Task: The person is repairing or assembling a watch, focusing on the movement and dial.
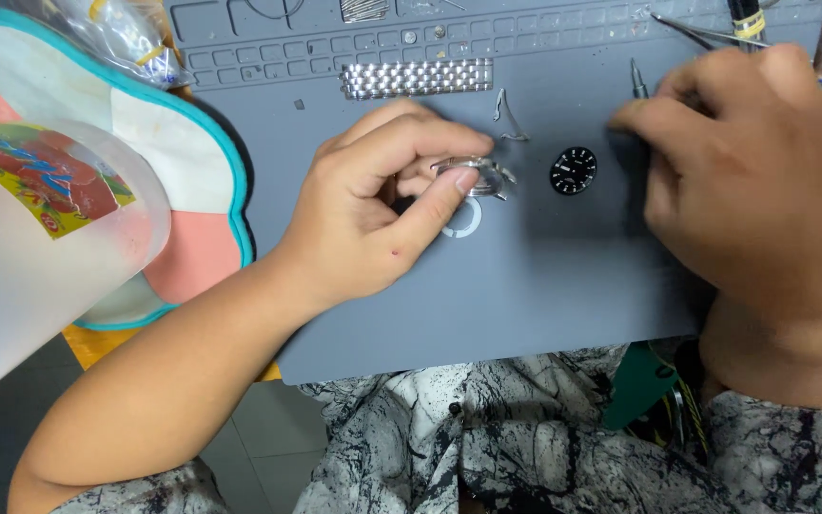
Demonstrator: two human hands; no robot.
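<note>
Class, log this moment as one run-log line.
left hand: pinches watch case | right hand: holds thin tool | dial: on grey mat

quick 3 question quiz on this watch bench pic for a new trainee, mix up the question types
1. True or false: the left hand holds the metal watch case over the grey mat.
2. Which lies flat on the mat between the two hands? A) the black dial B) a coin C) a battery
3. Fill in: the metal watch band lies ___ the left hand in the picture, nearer the mat's far edge.

Key
1. True.
2. A.
3. Above. The right hand holds a thin tool beside the dial.
</note>
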